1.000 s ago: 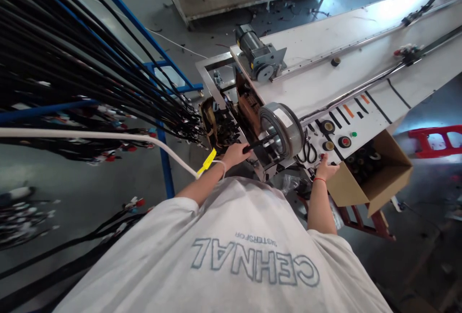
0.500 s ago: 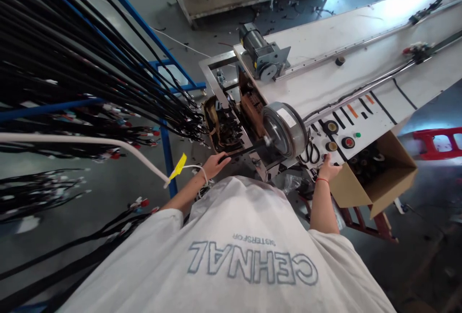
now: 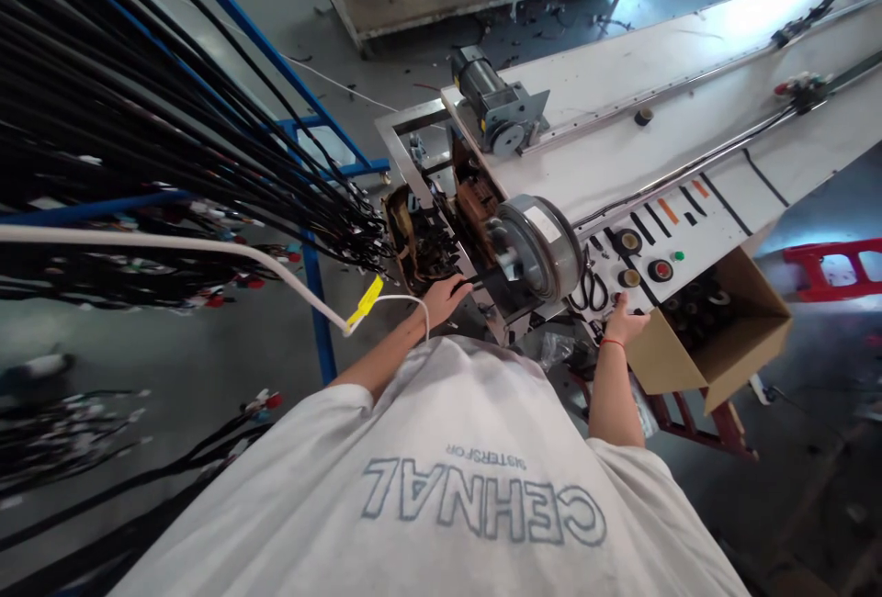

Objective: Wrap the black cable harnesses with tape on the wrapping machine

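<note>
My left hand is closed around the end of a thin black wire harness, which runs into the round taping head at the table's end. At the table's near edge, my right hand rests with its thumb up against the panel and its fingers pointing right; it holds nothing that I can see. What lies under the thumb is hidden. Close to that hand are black-handled scissors, a tape roll and a red push button.
A cardboard box with dark rolls stands right of my right hand. Many black harnesses hang from a blue frame at left. A motor sits on the white table. A white tube crosses at left.
My left hand has moved right, closer to the taping head, with the harness still in it. The taping head's inner part has turned. My right hand stays in place.
</note>
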The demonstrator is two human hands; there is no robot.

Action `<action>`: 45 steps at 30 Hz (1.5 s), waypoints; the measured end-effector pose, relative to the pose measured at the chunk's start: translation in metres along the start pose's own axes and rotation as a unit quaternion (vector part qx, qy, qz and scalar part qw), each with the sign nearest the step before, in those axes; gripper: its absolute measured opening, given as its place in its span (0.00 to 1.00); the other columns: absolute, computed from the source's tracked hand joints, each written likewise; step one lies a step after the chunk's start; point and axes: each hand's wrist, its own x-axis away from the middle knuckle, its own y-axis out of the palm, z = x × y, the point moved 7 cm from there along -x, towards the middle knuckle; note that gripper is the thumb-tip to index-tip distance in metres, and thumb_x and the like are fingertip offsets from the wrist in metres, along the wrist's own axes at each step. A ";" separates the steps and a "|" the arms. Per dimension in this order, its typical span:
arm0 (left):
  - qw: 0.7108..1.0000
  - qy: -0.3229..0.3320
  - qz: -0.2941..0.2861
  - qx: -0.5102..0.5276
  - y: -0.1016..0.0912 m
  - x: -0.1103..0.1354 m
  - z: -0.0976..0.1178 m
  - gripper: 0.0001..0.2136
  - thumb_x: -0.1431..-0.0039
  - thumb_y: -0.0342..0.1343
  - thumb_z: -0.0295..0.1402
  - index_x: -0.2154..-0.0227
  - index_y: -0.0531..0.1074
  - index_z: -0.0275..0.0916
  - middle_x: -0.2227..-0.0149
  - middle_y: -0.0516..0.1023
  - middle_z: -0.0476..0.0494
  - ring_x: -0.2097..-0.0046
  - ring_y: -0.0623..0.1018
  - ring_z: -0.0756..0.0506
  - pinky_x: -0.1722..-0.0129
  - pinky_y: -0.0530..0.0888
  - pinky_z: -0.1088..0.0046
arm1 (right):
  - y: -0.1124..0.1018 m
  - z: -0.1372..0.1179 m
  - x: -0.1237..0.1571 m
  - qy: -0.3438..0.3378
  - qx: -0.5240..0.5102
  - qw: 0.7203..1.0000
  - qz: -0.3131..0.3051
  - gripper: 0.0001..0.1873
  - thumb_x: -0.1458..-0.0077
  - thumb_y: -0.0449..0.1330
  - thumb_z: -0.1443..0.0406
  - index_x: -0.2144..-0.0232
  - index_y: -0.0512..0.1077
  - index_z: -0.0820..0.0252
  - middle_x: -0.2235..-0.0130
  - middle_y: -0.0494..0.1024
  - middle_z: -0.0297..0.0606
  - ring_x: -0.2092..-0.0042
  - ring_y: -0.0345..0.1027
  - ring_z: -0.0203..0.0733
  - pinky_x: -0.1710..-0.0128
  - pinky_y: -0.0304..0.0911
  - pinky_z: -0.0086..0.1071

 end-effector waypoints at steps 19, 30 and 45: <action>0.991 -0.039 -0.115 -0.048 0.018 -0.004 -0.033 0.17 0.46 0.53 0.48 0.74 0.74 0.38 0.77 0.74 0.46 0.72 0.73 0.45 0.68 0.68 0.73 | -0.001 -0.004 0.003 -0.010 0.008 1.000 -0.013 0.39 0.43 0.57 0.47 0.44 0.56 0.75 0.42 0.63 0.66 0.38 0.57 0.58 0.38 0.54 0.45; 0.995 -0.071 -0.059 -0.035 -0.008 0.069 -0.068 0.21 0.40 0.45 0.52 0.67 0.72 0.38 0.69 0.78 0.41 0.66 0.77 0.41 0.65 0.70 0.70 | -0.005 -0.008 0.005 -0.007 0.023 1.000 -0.011 0.37 0.44 0.59 0.50 0.46 0.59 0.76 0.44 0.66 0.66 0.40 0.59 0.59 0.40 0.55 0.43; 0.997 -0.067 -0.007 0.035 -0.012 0.079 -0.040 0.23 0.35 0.38 0.51 0.59 0.71 0.38 0.72 0.74 0.45 0.70 0.74 0.46 0.67 0.69 0.73 | -0.003 -0.007 0.002 -0.013 0.028 0.999 -0.016 0.36 0.43 0.57 0.49 0.46 0.58 0.75 0.44 0.65 0.67 0.39 0.58 0.61 0.39 0.54 0.45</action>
